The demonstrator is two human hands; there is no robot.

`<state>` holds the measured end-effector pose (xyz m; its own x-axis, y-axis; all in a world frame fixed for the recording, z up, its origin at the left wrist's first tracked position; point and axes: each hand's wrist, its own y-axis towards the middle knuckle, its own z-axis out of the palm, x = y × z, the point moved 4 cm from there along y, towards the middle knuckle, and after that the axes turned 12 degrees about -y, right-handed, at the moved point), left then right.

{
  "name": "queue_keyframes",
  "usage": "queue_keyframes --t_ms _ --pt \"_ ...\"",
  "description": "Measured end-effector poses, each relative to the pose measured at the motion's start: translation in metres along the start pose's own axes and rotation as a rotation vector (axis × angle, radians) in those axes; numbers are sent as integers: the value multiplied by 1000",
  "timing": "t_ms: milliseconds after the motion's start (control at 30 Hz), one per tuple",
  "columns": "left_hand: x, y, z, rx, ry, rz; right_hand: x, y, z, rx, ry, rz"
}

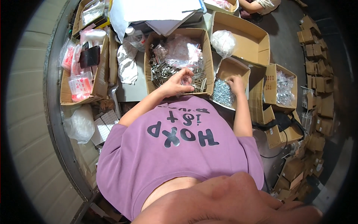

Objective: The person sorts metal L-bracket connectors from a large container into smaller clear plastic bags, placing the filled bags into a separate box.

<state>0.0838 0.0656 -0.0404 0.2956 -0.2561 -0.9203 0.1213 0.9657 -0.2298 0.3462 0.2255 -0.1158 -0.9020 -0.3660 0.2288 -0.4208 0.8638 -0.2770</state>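
Observation:
My left hand (176, 83) is curled round a small clear plastic bag (186, 80), over the near edge of a cardboard box. Inside that box (148, 76) lie many narrow metal pieces (160, 75), and larger clear bags (182, 52) rest on top of them. To the right, my right hand (236, 84) reaches into a smaller carton (242, 68) holding a heap of small silvery screws (223, 92). Its fingers are bent and drawn together at the edge of the heap. Whatever they pinch is too small to make out.
Behind the screw carton stands a large open carton (248, 35) with a white plastic bag (223, 42) at its corner. At left are a water bottle (135, 37), a white cloth (127, 63) and a box (102, 80) with a dark phone (90, 56). Another person's arm (251, 6) shows at the top.

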Motion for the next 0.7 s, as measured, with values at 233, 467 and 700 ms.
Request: queue_keyframes --t_ms 233,467,700 --pt "-1 2 1 0 -10 -22 -27 7 10 130 779 102" --pt "-3 6 6 7 32 -5 -10 -2 -3 335 1268 149" --pt "0 9 7 28 -30 -10 -4 -7 -6 397 1428 76"
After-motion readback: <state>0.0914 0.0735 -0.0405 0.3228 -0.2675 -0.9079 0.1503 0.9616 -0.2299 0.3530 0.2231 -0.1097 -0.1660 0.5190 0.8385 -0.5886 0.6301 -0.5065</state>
